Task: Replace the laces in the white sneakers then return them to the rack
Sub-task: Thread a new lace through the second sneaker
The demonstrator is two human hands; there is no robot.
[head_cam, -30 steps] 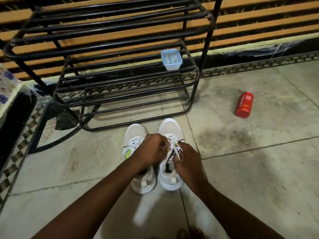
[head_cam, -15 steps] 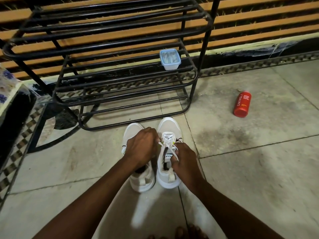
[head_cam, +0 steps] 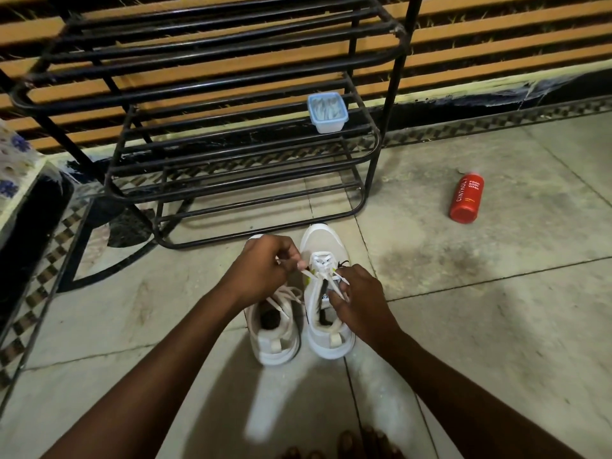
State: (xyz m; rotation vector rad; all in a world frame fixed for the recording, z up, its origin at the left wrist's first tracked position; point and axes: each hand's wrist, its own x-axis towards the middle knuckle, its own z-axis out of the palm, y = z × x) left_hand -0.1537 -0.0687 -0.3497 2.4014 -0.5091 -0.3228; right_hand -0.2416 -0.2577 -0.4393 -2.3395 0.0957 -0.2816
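Left hand [head_cam: 265,263] and right hand [head_cam: 361,299] pinch one lace [head_cam: 323,270] (two sneakers [head_cam: 318,241], one rack [head_cam: 392,94]).

L hand [head_cam: 265,270], R hand [head_cam: 361,303], forearms [head_cam: 165,359] bare

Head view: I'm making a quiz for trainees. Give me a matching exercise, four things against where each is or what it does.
Things:
1. red bottle
2. plastic container
3. right sneaker
4. left hand

Places or states:
A. on a shelf of the rack
B. pinches a lace
C. lies on the floor, right of the rack
D. stands on the floor before the rack

Pairs: 1-C, 2-A, 3-D, 4-B.
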